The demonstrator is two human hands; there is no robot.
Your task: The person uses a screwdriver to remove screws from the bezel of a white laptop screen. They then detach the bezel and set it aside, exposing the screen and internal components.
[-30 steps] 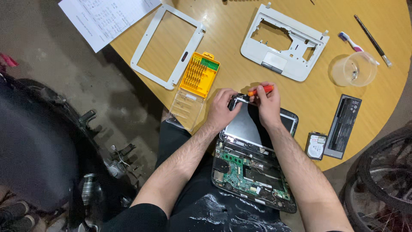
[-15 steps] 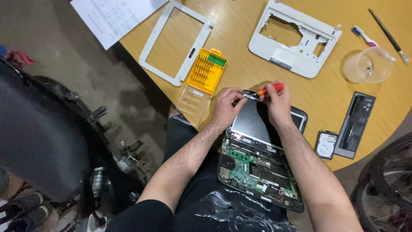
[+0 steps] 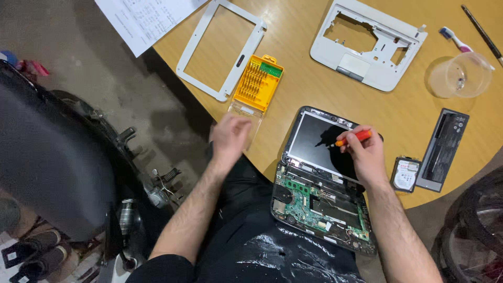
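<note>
Left hand [image 3: 230, 137] now off laptop [image 3: 322, 178]

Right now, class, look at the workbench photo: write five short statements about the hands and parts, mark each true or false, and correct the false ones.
1. The right hand holds an orange-handled screwdriver. True.
2. The left hand grips the screwdriver too. False: it is empty, near the yellow bit case.
3. The opened laptop shows its green circuit board. True.
4. The clear plastic cup lies between the hands. False: it sits far right on the table.
5. The white screen frame is fitted on the laptop. False: it lies apart, beside the bit case.
</note>
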